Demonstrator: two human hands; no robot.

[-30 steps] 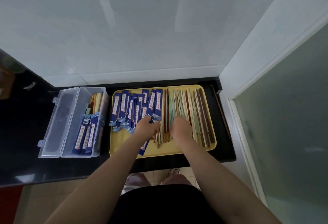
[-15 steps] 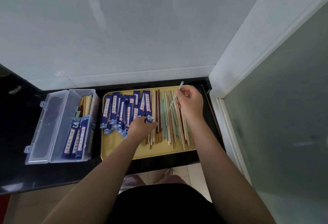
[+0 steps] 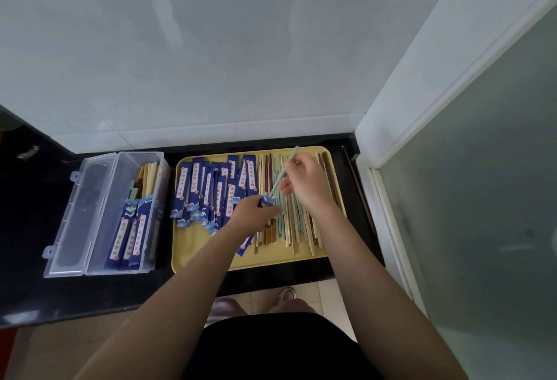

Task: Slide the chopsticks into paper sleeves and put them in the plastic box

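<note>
Left hand point(image 3: 253, 212): my fingers grip blue sleeve point(image 3: 265, 200), mouth toward 1 o'clock.
Right hand point(image 3: 304, 182): I pinch green chopsticks point(image 3: 281, 176), tips at sleeve mouth.

Head camera, looking steeply down — near the tray point(image 3: 196, 262), wide-angle

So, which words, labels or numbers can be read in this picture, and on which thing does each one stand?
None can be read for sure.
Blue paper sleeves on the yellow tray: a white strip bears a column of red characters, too blurred to read.
Sleeved chopsticks in the plastic box: same strips, also blurred.
</note>
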